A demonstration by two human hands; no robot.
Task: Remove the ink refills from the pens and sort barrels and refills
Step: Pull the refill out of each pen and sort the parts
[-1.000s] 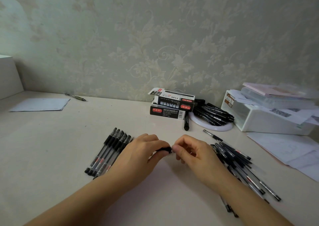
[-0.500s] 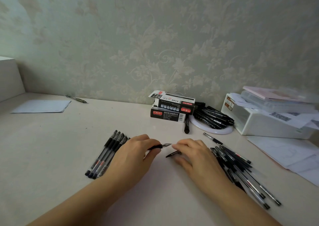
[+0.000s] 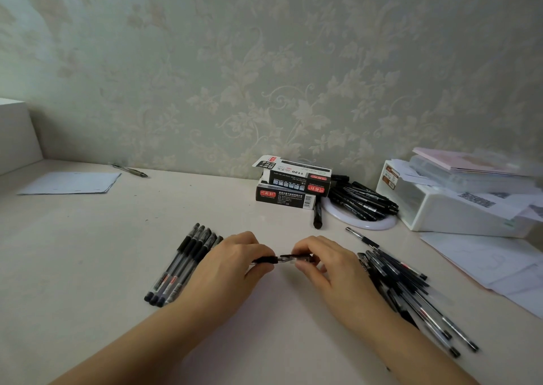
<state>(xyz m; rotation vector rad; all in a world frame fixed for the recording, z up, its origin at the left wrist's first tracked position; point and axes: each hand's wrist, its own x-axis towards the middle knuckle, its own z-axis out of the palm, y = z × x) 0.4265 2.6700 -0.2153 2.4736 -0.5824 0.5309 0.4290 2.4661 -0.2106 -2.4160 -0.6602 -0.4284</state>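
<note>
A black gel pen lies level between both hands at the table's middle. My left hand grips its barrel end, fingers curled round it. My right hand pinches a small clear-and-black piece at the pen's tip end, touching the pen. A neat row of several pens lies left of my left hand. A loose heap of several pens spreads to the right of my right hand.
Two stacked black pen boxes stand at the back by the wall. Beside them a white round plate carries dark markers. A white storage box with papers sits far right. A paper sheet and lone pen lie far left.
Half a second ago the hands were apart, the pen's tip bare and a small piece in the right hand. Now the hands have met and the piece touches the pen's tip end.
</note>
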